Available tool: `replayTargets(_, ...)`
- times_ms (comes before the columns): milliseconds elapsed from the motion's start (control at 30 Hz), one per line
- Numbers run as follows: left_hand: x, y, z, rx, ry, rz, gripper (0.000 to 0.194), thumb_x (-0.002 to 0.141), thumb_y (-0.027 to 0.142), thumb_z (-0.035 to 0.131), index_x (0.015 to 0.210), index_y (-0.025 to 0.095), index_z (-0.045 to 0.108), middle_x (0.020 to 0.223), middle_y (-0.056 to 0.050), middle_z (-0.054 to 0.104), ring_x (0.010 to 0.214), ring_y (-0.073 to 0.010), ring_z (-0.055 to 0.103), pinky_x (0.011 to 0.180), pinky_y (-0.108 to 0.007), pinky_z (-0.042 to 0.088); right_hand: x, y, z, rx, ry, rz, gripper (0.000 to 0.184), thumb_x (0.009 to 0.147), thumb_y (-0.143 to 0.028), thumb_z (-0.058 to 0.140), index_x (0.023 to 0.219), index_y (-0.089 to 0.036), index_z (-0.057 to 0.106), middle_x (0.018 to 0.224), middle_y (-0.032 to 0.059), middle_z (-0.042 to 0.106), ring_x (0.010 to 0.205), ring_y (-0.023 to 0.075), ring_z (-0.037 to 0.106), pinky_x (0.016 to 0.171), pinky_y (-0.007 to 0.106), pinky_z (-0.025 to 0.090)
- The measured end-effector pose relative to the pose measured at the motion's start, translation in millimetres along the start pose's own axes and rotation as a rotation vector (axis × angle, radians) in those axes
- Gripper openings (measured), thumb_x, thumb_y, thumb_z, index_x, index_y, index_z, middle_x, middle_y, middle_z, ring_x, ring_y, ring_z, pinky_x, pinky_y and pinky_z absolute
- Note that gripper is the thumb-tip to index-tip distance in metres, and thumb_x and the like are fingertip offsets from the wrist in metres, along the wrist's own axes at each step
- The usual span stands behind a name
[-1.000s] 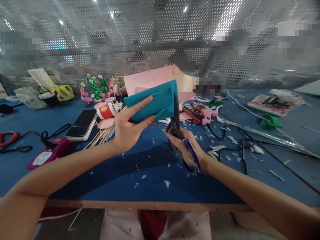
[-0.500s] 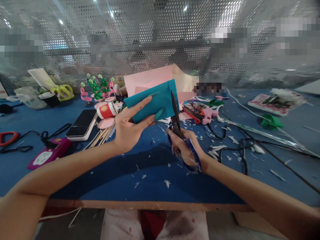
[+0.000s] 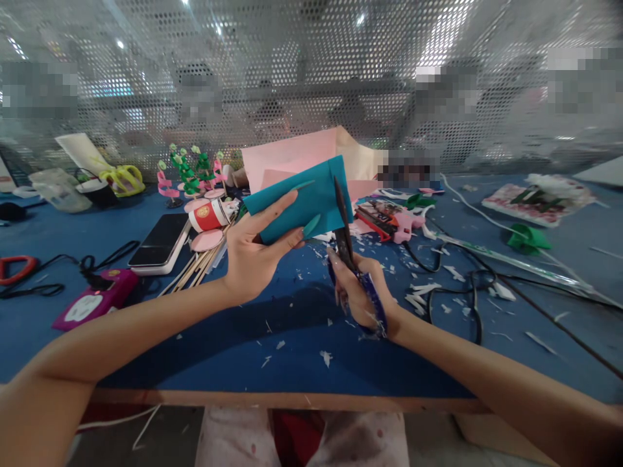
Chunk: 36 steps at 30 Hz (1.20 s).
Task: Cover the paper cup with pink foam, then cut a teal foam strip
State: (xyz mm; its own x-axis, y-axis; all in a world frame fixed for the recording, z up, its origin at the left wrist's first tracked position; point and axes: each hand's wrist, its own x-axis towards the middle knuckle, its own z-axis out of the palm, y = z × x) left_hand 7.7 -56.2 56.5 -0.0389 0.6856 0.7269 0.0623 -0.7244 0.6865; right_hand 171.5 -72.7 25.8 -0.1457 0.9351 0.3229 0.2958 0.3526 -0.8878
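My left hand (image 3: 253, 253) grips a folded piece of blue paper (image 3: 302, 198), its long-nailed fingers laid across the near face. The paper is held up above the table at a slant. In my right hand (image 3: 363, 285) is a pair of scissors (image 3: 344, 233) with dark blades and blue handles. The blades point upward and lie against the paper close to its right end. Behind the blue paper a large pink sheet (image 3: 287, 159) stands up, partly hidden by it.
White paper scraps (image 3: 326, 357) litter the blue table (image 3: 209, 357). Left are a power bank-like white-edged phone (image 3: 160, 240), a purple socket block (image 3: 95, 298), wooden sticks (image 3: 195, 272) and a red-white roll (image 3: 208, 215). Right are a pink glue gun (image 3: 406, 226) and black cable (image 3: 474, 305).
The scissors have shifted slightly against the right end of the blue paper, their upper blade now crossing its face. My left hand and the paper have moved a little to the right.
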Motion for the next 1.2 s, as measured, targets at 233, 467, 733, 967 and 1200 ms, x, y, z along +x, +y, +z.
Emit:
replayTargets(233,0.4,0.5,0.1,0.012,-0.001,0.002,0.041,0.07,0.026,0.069,0.111,0.026,0.062,0.114,0.0,0.063,0.105,-0.0275,0.06,0.072,-0.036,0.062,-1.8,-2.1,2.9,0.038,0.038,0.062,0.043,0.084,-0.051,0.042,0.054,-0.022,0.033,0.036,-0.0067,0.035,0.029,0.0068,0.036,0.031,0.02,0.028)
replayTargets(467,0.2,2.3,0.0,-0.011,-0.01,-0.004,0.042,0.07,0.027,0.069,0.111,0.026,0.062,0.113,-0.001,0.063,0.096,-0.0254,0.064,0.069,-0.034,0.063,0.3,2.0,-0.4,-0.093,0.036,-0.045,0.04,0.085,-0.047,0.043,0.055,-0.021,0.039,0.039,-0.0053,0.039,0.034,0.0078,0.04,0.036,0.021,0.031)
replayTargets(733,-5.9,0.5,-0.8,0.0,-0.098,0.005,0.041,0.07,0.025,0.07,0.11,0.03,0.062,0.097,0.002,0.068,0.07,-0.0174,0.069,0.063,-0.034,0.064,2.4,3.4,-5.4,-0.139,0.037,-0.141,0.037,0.086,-0.041,0.041,0.057,-0.02,0.041,0.044,-0.0043,0.044,0.041,0.0085,0.043,0.043,0.022,0.033)
replayTargets(967,-5.3,2.9,0.1,-0.007,-0.097,-0.081,0.042,0.069,0.029,0.07,0.11,0.029,0.062,0.102,0.0,0.067,0.079,-0.0211,0.068,0.064,-0.035,0.064,-0.1,1.8,-2.1,-0.076,0.057,-0.062,0.04,0.087,-0.047,0.039,0.056,-0.021,0.038,0.041,-0.0042,0.041,0.038,0.0086,0.041,0.04,0.022,0.031)
replayTargets(1200,-3.6,3.9,0.8,-0.021,-0.093,-0.11,0.042,0.068,0.03,0.071,0.109,0.028,0.063,0.106,0.0,0.066,0.082,-0.023,0.068,0.064,-0.035,0.064,0.6,4.5,-0.8,-0.058,0.071,0.022,0.044,0.084,-0.055,0.038,0.055,-0.021,0.037,0.038,-0.0042,0.04,0.034,0.0088,0.038,0.035,0.022,0.029)
